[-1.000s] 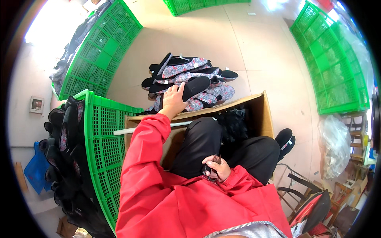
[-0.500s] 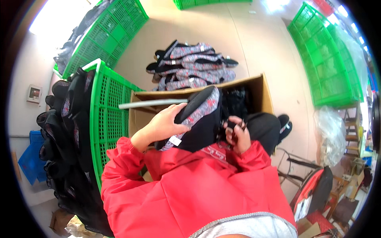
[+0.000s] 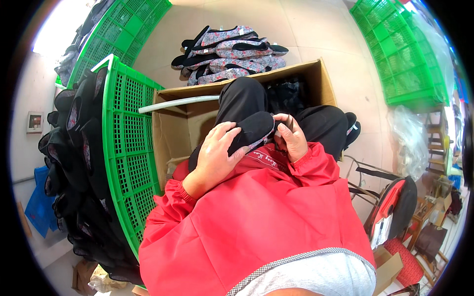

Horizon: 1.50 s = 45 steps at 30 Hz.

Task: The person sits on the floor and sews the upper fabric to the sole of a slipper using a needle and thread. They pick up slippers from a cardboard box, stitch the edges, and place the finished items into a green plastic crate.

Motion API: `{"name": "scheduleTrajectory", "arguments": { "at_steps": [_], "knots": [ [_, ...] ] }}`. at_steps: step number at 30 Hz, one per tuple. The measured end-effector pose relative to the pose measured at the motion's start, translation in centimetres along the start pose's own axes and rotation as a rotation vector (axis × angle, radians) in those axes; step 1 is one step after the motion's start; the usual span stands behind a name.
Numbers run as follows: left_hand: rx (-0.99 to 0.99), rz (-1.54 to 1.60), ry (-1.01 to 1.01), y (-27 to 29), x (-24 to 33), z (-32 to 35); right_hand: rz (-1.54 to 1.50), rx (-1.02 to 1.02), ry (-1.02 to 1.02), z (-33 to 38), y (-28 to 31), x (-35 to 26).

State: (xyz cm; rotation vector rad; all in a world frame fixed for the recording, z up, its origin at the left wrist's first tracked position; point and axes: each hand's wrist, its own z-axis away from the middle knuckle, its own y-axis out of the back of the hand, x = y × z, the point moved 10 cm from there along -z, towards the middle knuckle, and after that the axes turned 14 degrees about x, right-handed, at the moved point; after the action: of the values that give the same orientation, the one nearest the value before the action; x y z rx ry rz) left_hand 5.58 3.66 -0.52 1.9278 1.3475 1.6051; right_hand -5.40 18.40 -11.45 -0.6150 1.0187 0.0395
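Over my lap, my left hand (image 3: 215, 153) is closed around a slipper (image 3: 252, 129) with a black face and a grey floral edge. The black face is turned up, and its rounded end points toward my right hand (image 3: 294, 140). That hand is closed on a small dark tool (image 3: 289, 121) at the slipper's end; it looks like thread snips, though its blades are mostly hidden. Between my knees and beyond them stands an open cardboard box (image 3: 197, 116), with dark, shiny items (image 3: 289, 96) inside its right part.
A pile of floral slippers (image 3: 232, 52) lies on the floor beyond the box. At left, a green crate (image 3: 131, 133) stands beside many black slippers (image 3: 81, 163). A pale tube (image 3: 177, 102) crosses the box. Green crates (image 3: 395, 54) stand far right, near clear plastic (image 3: 410, 140).
The slipper has turned from floral side showing to black face up and come closer to my body. My right hand has moved up against its end. The view has shifted slightly.
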Motion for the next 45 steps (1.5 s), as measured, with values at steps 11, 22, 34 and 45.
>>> {"name": "scheduleTrajectory", "arguments": {
  "at_steps": [11,22,34,45],
  "knots": [
    [0.108,0.232,0.129,-1.1,-1.1,-1.1,0.095,0.122,0.045,-0.5,1.7,0.8],
    [-0.021,0.543,0.642,-1.5,-5.1,-3.2,0.294,-0.099,0.420,0.1,-0.7,-0.6],
    [-0.032,0.195,-0.146,-3.4,6.2,-11.1,0.205,-0.168,0.340,0.4,1.0,0.4],
    [0.100,0.114,-0.197,-3.4,6.6,-10.5,-0.048,-0.235,0.120,-0.2,1.6,2.7]
  ]
}}
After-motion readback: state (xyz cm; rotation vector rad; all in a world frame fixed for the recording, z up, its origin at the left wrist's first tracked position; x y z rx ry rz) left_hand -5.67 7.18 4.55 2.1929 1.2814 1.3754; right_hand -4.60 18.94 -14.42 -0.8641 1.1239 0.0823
